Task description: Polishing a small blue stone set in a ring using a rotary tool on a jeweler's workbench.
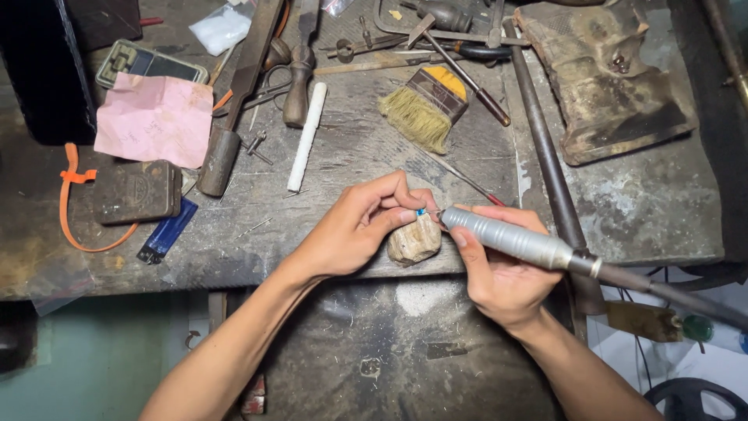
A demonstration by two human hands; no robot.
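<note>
Small blue piece (421, 211), centre frame, pinched between thumb and forefinger of left hand (354, 230), braced on a pale worn bench block (414, 240). Too small to tell its shape or how much is worked. Right hand (499, 273) closed around a grey rotary handpiece (506, 238); long axis runs lower right to upper left, tip at the blue piece. Work looks mid-course, tool applied. Above: bristle brush (425, 109), white rod (306, 137), files and hammers. Upper left: pink paper (154, 121), dark tin (137, 192), orange strap (72, 204) on the scarred workbench (639, 203).
</note>
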